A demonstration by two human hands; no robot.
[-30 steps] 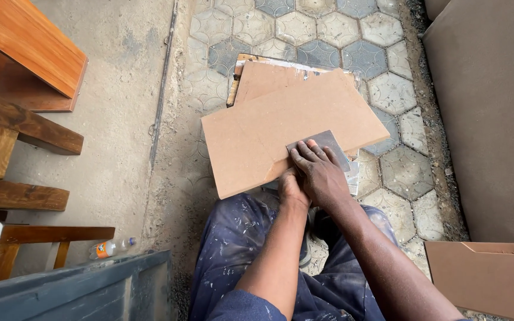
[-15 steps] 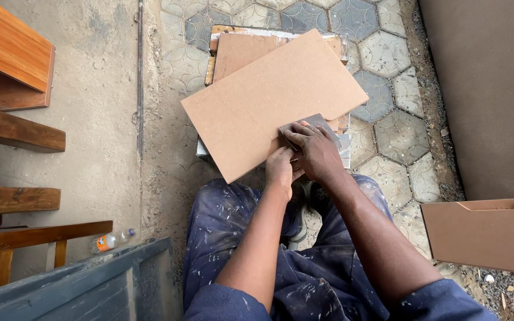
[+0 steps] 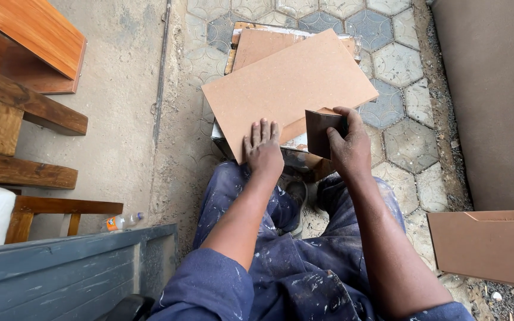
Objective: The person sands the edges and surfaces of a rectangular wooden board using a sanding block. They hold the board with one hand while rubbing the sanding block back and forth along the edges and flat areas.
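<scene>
Hexagon paving [image 3: 400, 62] underlies a board [image 3: 287, 89]; left hand [image 3: 263, 151] flat, right hand [image 3: 346, 145] grip clamped on sandpaper [image 3: 319, 131].

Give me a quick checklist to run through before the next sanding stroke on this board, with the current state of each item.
1. Left hand flat on the brown board near its front edge, pinning it: ok.
2. Right hand has a grip on the folded dark sandpaper: ok.
3. Sandpaper sits at the board's near right edge: ok.
4. Board rests on the stack of boards beneath; it overhangs at an angle, so steadiness: cannot tell.
5. Left fingers lie away from the sandpaper, with a gap between the hands: ok.
6. Grit left on the sandpaper: cannot tell.
</scene>
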